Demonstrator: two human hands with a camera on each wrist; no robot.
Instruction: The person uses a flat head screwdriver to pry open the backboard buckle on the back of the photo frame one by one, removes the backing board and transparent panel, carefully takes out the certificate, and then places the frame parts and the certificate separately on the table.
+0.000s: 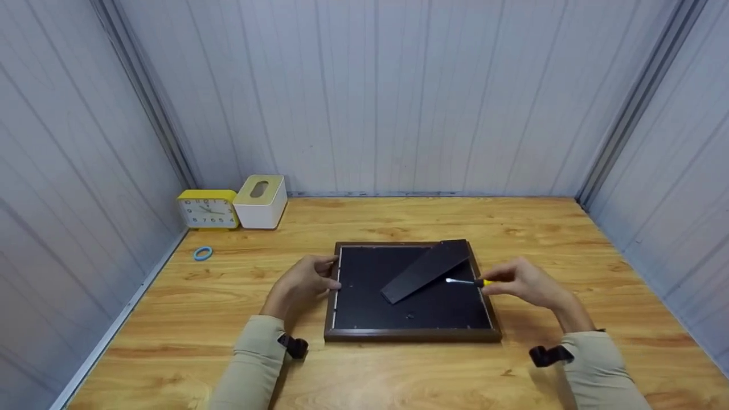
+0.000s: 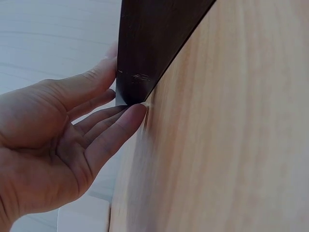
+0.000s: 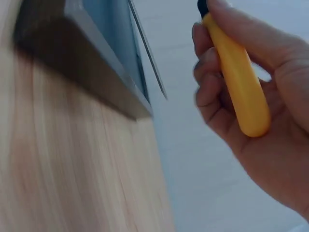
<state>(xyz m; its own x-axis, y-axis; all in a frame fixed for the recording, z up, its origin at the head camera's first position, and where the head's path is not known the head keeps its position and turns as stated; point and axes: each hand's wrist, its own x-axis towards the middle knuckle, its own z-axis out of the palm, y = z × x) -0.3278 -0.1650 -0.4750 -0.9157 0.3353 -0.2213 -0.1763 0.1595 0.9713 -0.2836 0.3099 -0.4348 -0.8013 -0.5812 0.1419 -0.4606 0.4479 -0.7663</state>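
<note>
A picture frame (image 1: pixel 412 333) lies face down, its black backing board (image 1: pixel 364 267) upward. A dark easel leg (image 1: pixel 427 270) slants across that board. My left hand (image 1: pixel 304 283) holds the frame's left edge; in the left wrist view the thumb is at the upper side of the frame's dark side (image 2: pixel 145 53) and fingertips touch its lower edge. My right hand (image 1: pixel 527 282) grips a screwdriver by its yellow handle (image 3: pixel 241 82). The screwdriver's metal shaft (image 1: pixel 460 281) points left over the right part of the board, and in the right wrist view the hand is apart from the frame.
On the wooden table (image 1: pixel 398 376), a yellow alarm clock (image 1: pixel 209 210) and a white tissue box (image 1: pixel 259 208) stand at the back left. A blue ring (image 1: pixel 203 253) lies in front of the clock. Pale panel walls (image 1: pixel 370 102) enclose the back and sides.
</note>
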